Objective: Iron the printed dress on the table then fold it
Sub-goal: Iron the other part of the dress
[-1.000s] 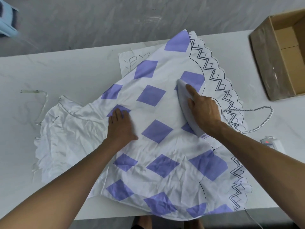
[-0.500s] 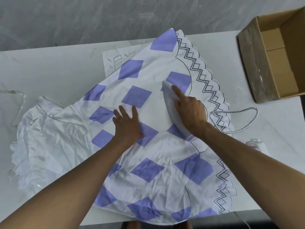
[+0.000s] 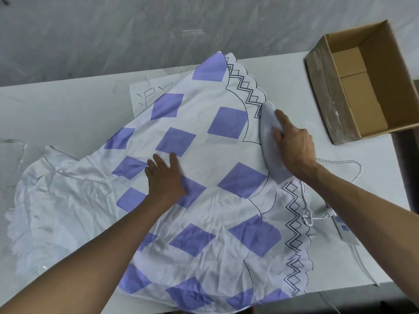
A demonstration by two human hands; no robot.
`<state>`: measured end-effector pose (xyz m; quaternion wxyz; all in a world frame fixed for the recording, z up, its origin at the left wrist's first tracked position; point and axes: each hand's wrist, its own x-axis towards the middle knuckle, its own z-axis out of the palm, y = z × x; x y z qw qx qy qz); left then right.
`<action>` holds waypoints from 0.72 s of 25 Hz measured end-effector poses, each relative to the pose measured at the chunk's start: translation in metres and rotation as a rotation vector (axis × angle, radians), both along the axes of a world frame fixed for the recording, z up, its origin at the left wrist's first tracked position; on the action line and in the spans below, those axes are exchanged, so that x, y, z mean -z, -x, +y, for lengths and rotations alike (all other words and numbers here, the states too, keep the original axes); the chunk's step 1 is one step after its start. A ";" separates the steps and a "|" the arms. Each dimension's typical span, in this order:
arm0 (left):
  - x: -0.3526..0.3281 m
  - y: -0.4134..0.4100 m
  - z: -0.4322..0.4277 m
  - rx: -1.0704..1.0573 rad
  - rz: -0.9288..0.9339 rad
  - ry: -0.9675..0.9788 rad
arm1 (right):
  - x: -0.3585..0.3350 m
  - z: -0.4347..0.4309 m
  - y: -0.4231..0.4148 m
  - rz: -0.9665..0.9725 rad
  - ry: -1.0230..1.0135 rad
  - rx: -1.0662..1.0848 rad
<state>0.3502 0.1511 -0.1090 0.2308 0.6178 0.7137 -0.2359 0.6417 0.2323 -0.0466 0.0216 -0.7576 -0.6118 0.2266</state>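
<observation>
1. Left hand (image 3: 165, 177): fingers straight and flat, pressing the dress (image 3: 210, 214) at mid-skirt.
2. Right hand (image 3: 294, 143): fingers curled round the iron (image 3: 268, 141), gripping it. The iron sits on the dress's right hem, over the zigzag border.
3. The dress lies spread on the table (image 3: 68, 114), with the creased white bodice left and the skirt right. Its near edge overhangs the table's near side.
4. Obscured:
   - The hand covers the iron's handle.
   - The right forearm hides part of the power strip (image 3: 343, 230).
   - The paper (image 3: 145, 96) lies partly under the far skirt, its marks unreadable.
5. The cord (image 3: 340, 162) loops right of the iron.
6. The table is white. The open box (image 3: 353, 71) at far right is cut by the frame. Grey mottled surface beyond.
</observation>
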 end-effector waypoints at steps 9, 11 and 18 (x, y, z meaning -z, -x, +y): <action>0.007 -0.011 -0.007 0.062 -0.032 -0.039 | 0.015 -0.029 0.094 0.080 0.049 -0.227; 0.008 -0.011 -0.007 0.059 -0.028 -0.043 | 0.019 -0.028 0.086 0.041 0.049 -0.210; 0.008 -0.013 -0.006 0.072 0.026 -0.082 | 0.020 -0.005 0.009 -0.041 -0.013 0.005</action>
